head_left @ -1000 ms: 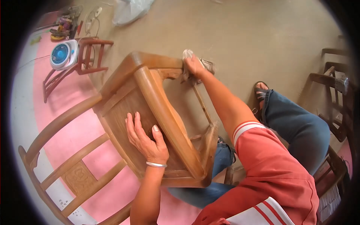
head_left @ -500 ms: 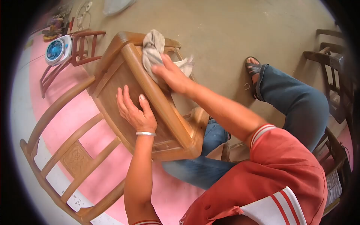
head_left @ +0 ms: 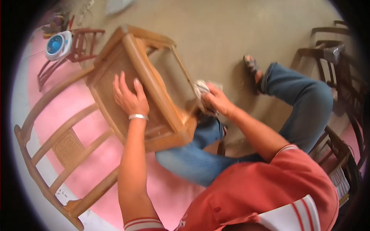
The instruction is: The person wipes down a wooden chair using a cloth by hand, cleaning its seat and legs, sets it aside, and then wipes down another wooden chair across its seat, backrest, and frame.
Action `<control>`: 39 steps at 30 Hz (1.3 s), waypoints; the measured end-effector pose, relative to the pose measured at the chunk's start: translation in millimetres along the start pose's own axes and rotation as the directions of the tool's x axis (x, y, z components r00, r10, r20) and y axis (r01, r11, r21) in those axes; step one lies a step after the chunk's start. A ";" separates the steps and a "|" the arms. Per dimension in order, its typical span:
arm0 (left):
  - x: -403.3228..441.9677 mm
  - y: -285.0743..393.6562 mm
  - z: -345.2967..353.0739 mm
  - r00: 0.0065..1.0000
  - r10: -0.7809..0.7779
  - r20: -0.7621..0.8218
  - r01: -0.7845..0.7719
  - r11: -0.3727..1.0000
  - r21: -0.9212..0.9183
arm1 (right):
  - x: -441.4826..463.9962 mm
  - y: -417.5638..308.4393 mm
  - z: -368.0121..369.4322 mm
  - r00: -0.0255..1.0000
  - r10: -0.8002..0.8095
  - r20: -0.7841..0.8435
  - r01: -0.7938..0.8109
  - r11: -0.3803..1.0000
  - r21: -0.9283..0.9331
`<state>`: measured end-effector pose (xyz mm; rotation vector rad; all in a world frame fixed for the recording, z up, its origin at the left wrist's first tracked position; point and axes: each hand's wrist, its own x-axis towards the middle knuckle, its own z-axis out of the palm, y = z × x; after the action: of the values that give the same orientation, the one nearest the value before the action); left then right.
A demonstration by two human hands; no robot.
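A wooden armchair (head_left: pixel 152 82) lies tipped over in front of me, its curved back with a carved panel (head_left: pixel 68 147) toward the lower left. My left hand (head_left: pixel 131 98) rests flat on the chair's seat, fingers spread, with a silvery bangle at the wrist. In my right hand (head_left: pixel 219 102) is a bunched, pale striped rag (head_left: pixel 202 89). The hand is at the lower ends of the chair legs, beside a thin stretcher bar (head_left: pixel 183 69). Whether the rag presses on the wood is blurred.
A small white fan with blue blades (head_left: pixel 55 45) sits on a reddish wooden stool or chair (head_left: pixel 83 45) at upper left. Dark wooden chairs (head_left: pixel 327 52) stand at right. Pink sheeting (head_left: pixel 169 196) covers the floor under the chair. My jeans-clad legs (head_left: pixel 300 100) are close to it.
My right hand has carried the rag from the chair's upper front edge down and right to the leg area. The left hand stays on the seat. The whole view has shifted slightly.
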<state>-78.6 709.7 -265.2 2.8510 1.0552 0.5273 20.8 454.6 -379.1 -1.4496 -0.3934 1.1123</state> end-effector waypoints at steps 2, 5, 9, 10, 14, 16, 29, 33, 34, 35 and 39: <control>-9.7 0.6 -5.7 1.000 -0.002 0.014 0.001 0.999 0.035 | -23.3 -40.6 22.9 0.962 0.098 0.254 -0.186 0.919 0.349; 0.2 3.0 0.9 1.000 0.007 -0.020 -0.006 0.998 0.066 | 1.7 21.4 54.2 0.941 -0.303 0.149 0.308 0.951 -0.009; 0.9 6.3 -1.4 0.999 -0.032 0.033 0.033 0.999 -0.021 | 46.2 114.9 43.4 0.998 -0.028 0.053 0.041 0.964 -0.261; 1.4 6.8 -0.8 0.999 -0.035 0.031 0.036 0.999 -0.022 | 53.4 140.2 38.3 0.995 0.094 -0.024 -0.097 0.940 -0.328; 2.4 5.2 -2.8 0.998 -0.031 0.046 0.032 0.999 -0.037 | 61.8 140.2 48.4 0.920 0.301 -0.251 -0.383 0.827 -0.412; 1.8 4.0 -2.6 0.999 -0.018 0.026 0.019 0.999 -0.031 | 74.6 120.1 41.2 0.906 0.381 -0.184 -0.423 0.786 -0.451; 0.2 7.6 -6.2 0.999 -0.026 0.029 0.024 0.997 0.068 | 132.1 13.0 99.9 0.474 0.495 0.728 -0.319 0.867 -0.382; 3.5 7.3 -4.1 0.999 -0.027 0.045 0.026 0.999 0.026 | 144.2 17.2 107.1 0.286 0.658 0.697 -0.051 0.736 -0.675; 3.3 6.2 -3.6 0.998 -0.033 0.051 0.033 0.999 -0.003 | 144.7 13.6 106.4 0.360 0.615 0.702 0.080 0.729 -0.680; 2.8 6.4 -3.4 0.997 -0.037 0.061 0.037 0.999 -0.002 | 145.5 13.0 105.3 0.429 0.562 0.707 0.209 0.700 -0.683; 7.8 10.1 -4.0 0.998 -0.033 0.049 0.033 0.999 -0.003 | 154.9 37.0 117.2 0.542 0.550 0.635 0.251 0.616 -0.747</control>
<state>-68.1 706.7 -257.5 2.8227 1.0895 0.4536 -10.9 634.6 -454.5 -1.5853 -1.6673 1.9489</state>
